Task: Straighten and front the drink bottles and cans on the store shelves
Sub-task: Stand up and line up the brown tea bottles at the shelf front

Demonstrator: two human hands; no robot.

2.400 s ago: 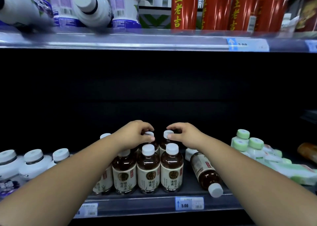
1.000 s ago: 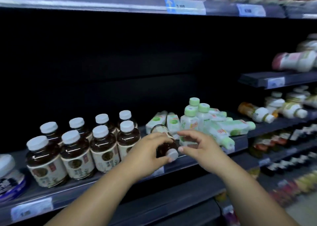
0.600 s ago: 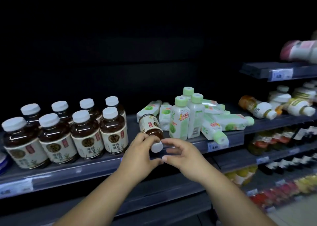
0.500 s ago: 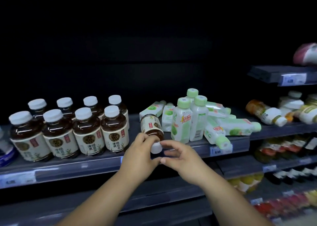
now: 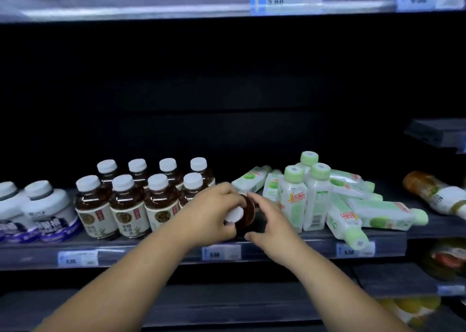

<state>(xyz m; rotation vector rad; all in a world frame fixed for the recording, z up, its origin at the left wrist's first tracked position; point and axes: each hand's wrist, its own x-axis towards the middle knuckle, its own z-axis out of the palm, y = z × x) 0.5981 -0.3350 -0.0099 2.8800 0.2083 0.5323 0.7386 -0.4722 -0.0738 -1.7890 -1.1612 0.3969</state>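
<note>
Left hand (image 5: 211,214) has its fingers and thumb curled round a small tea bottle (image 5: 248,211) filled with dark brown liquid, holding it tilted off upright so that its white cap (image 5: 233,215) faces the camera, just above the front edge of the shelf (image 5: 151,254). Right hand (image 5: 273,228) sits just right of that bottle with its fingers loosely spread and its thumb low; blur hides whether they touch the bottle. Just left of the left hand, eight matching tea bottles (image 5: 128,205) stand upright in two rows of four, white-capped, cream-labelled and full of the same dark liquid. Farther left are squat white jars (image 5: 48,209) with purple labels and white lids. Just right of the right hand, three pale bottles with green caps (image 5: 292,200) stand upright, their contents whitish. Around and behind them more of the same green-capped bottles lie toppled (image 5: 378,214), one with its cap poking over the shelf edge. Well to the right, an orange-brown bottle (image 5: 433,193) lies on its side. Price tags (image 5: 220,252) line the shelf front below the hands, and an upper shelf (image 5: 151,6) runs overhead.
</note>
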